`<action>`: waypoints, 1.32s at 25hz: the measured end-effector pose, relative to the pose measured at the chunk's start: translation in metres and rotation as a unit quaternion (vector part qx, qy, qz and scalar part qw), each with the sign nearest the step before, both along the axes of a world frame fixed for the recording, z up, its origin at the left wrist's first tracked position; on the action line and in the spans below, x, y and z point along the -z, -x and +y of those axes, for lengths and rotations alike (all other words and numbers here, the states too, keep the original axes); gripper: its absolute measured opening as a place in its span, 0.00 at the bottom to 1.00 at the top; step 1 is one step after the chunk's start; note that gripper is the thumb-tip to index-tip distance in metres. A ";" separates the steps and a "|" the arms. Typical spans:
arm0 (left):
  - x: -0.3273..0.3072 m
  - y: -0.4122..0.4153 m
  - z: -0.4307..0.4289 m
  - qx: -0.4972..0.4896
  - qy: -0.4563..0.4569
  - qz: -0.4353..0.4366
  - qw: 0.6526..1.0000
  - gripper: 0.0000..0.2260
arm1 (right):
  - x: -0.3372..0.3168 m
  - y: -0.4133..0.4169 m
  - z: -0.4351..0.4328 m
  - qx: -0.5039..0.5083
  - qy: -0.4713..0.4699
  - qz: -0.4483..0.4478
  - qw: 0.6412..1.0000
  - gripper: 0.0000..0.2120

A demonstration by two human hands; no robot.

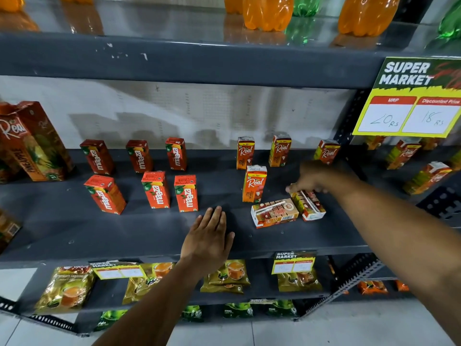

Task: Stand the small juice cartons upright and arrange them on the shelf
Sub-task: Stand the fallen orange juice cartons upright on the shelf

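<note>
Two small Real juice cartons lie flat on the dark shelf (149,231): one lying carton (274,213) points sideways, a second lying carton (309,205) rests just to its right. My right hand (313,178) reaches over that second carton, fingertips touching its far end; whether it grips is unclear. My left hand (208,237) lies flat and open on the shelf's front, holding nothing. Several Real cartons stand upright behind, the nearest upright Real carton (254,183) just left of the lying pair. Several red Maaza cartons (156,189) stand in two rows at left.
A large pineapple juice carton (35,141) stands far left. A yellow price sign (409,96) hangs from the upper shelf edge at right. Orange and green bottles (267,12) stand above. Tea packets (67,288) lie on the shelf below. More cartons fill the neighbouring bay (411,156).
</note>
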State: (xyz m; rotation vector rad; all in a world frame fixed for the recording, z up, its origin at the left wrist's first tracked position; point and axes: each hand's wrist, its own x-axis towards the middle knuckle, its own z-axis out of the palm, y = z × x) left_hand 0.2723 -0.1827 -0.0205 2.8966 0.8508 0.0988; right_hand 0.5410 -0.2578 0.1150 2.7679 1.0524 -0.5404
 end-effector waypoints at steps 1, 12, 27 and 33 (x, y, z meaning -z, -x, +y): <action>0.000 0.000 0.000 -0.001 -0.003 -0.003 1.000 0.36 | 0.008 0.000 -0.008 0.029 0.006 0.022 0.999 0.32; -0.005 -0.002 -0.002 -0.004 -0.003 -0.004 1.000 0.38 | 0.041 -0.028 -0.029 0.116 -0.182 0.018 0.976 0.25; -0.002 -0.001 -0.002 -0.004 -0.013 -0.010 1.000 0.37 | 0.074 0.002 -0.051 0.193 -0.525 0.050 0.827 0.30; -0.002 -0.001 -0.003 -0.004 -0.010 -0.013 1.000 0.39 | 0.081 0.001 -0.054 0.189 -0.454 0.082 0.867 0.30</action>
